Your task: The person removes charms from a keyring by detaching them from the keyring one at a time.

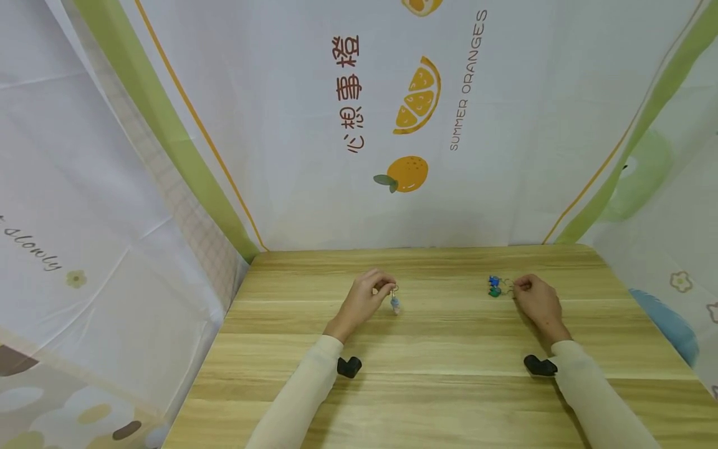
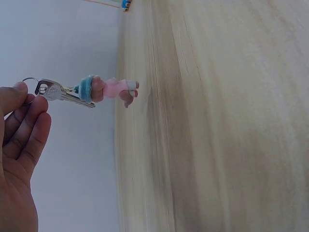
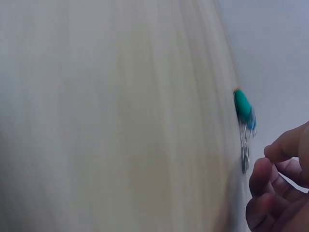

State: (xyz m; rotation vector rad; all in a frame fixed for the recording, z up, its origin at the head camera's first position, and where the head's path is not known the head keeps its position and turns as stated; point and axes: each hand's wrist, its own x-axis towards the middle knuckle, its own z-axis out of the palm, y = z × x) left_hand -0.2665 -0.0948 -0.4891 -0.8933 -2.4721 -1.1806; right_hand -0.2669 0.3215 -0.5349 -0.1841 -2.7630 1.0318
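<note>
My left hand [image 1: 363,302] pinches the ring of a keychain [image 2: 30,79] between thumb and fingers, above the table in the left wrist view. From it hang silver keys [image 2: 54,90] and a small figure charm [image 2: 112,88] with a blue-green top and a pink body. My right hand [image 1: 538,302] is beside two more keychains, thumb and fingertips close together with nothing seen between them. One has a blue charm [image 1: 493,280], the other a green charm [image 1: 495,292]. Their keys [image 3: 245,159] lie just beside the fingertips in the right wrist view, blurred.
Both keychains rest on the wood-grain table [image 1: 437,349], towards its far right. A white cloth with printed oranges [image 1: 408,173] hangs behind the far edge, and more cloth [image 1: 84,187] hangs at the left. Black wrist mounts [image 1: 349,368] show at both sleeves.
</note>
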